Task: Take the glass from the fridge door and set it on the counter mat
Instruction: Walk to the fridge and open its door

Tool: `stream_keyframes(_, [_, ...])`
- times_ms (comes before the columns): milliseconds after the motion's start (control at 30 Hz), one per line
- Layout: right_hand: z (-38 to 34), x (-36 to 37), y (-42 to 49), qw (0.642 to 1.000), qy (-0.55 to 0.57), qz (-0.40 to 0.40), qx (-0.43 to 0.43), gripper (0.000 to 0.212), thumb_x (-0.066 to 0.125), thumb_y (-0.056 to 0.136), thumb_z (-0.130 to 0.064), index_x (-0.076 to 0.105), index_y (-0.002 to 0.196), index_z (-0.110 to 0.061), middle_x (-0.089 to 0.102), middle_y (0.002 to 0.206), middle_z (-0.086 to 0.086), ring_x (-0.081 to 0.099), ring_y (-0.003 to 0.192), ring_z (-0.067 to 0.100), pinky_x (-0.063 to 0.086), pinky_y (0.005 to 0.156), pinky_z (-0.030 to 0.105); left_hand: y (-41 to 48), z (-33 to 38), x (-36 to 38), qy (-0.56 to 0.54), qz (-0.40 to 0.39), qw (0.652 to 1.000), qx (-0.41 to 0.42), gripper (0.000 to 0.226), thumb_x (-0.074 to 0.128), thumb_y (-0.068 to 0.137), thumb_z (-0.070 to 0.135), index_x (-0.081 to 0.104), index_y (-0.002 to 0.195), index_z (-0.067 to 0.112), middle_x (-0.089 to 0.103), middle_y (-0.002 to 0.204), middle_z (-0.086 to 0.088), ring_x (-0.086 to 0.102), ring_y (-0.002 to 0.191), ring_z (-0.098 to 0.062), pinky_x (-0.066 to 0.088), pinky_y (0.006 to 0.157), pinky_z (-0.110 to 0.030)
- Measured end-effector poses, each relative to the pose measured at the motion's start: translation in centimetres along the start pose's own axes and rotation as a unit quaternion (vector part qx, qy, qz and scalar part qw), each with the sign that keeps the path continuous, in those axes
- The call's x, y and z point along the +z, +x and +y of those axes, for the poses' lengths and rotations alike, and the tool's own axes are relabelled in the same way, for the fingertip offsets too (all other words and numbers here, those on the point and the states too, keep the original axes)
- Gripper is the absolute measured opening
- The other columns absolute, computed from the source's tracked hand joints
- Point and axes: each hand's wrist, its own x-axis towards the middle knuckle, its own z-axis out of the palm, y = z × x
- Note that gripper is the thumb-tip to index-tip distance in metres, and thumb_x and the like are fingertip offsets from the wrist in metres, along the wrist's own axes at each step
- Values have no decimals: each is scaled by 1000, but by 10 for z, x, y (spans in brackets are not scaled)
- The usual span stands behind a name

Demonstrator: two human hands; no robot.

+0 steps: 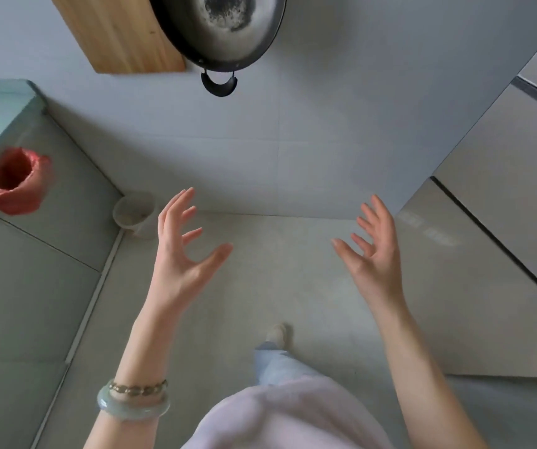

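Observation:
My left hand (pixel 183 244) and my right hand (pixel 374 251) are both raised in front of me over the pale floor, palms turned inward, fingers spread, nothing in either. The left wrist wears a green bangle and a beaded bracelet. The grey fridge front (pixel 500 202) runs along the right side, its doors closed, with dark seams between the panels. No glass and no counter mat are in view.
A dark wok (pixel 225 30) and a wooden cutting board (pixel 121 34) hang on the tiled wall ahead. A red-lined bin (pixel 14 183) hangs on the left cabinet. A small white bucket (pixel 136 213) stands in the floor corner. My leg and shoe (pixel 278 335) are below.

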Motion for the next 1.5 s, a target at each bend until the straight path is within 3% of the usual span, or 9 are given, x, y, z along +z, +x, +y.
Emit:
stream_keyframes(233, [-12,2,73,994,4,106,2,80,69,74,-13,33,143,-29,44,144,-4,46,128,2,42,106,29,123,1,48,-26,-105,993,38,83,70,70,36,33,143,23,32,149,5,43,130,-3,46,99,-27])
stream_keyframes(400, [-22,-13,97,982,-13,189,6,80,71,77,2,33,139,-33,44,141,-3,45,130,10,41,109,39,177,5,89,-61,-176,981,57,79,72,74,23,32,142,24,31,149,5,43,129,-4,46,99,-30])
stream_keyframes(533, [-22,-20,104,968,-33,248,30,81,72,79,4,33,139,-34,46,138,-10,45,131,9,39,110,41,215,2,118,-85,-236,965,68,81,72,72,30,33,142,25,30,148,5,44,129,-5,46,98,-31])
stream_keyframes(667, [-22,-17,117,948,-52,309,47,81,71,80,3,32,144,-28,43,145,-2,45,130,9,40,110,38,255,0,151,-100,-293,947,90,81,73,72,20,32,142,22,30,147,3,45,128,-7,47,97,-29])
stream_keyframes(900, [-26,-5,157,885,-57,458,67,80,72,80,-1,32,144,-27,45,142,-4,47,129,11,43,107,39,338,14,201,-129,-402,896,141,81,77,76,11,32,143,23,31,145,9,44,128,-4,46,98,-28])
stream_keyframes(1000, [-29,2,173,858,-62,506,60,80,72,80,-1,32,144,-28,45,142,-3,47,129,11,43,108,39,375,21,219,-142,-439,872,166,81,74,74,19,32,143,25,31,145,10,43,128,-2,45,98,-25])
stream_keyframes(1267, [-41,28,205,823,-66,562,43,82,72,80,1,31,144,-31,43,144,-5,47,128,9,44,105,30,422,33,243,-163,-507,823,200,83,74,75,18,29,144,25,32,148,13,43,129,-3,43,102,-25])
stream_keyframes(1500, [-50,31,201,816,-82,570,39,82,73,80,-1,30,144,-31,44,143,-7,47,128,9,43,105,30,428,37,248,-167,-494,824,224,84,77,77,11,29,144,23,35,149,10,44,129,-4,40,104,-24])
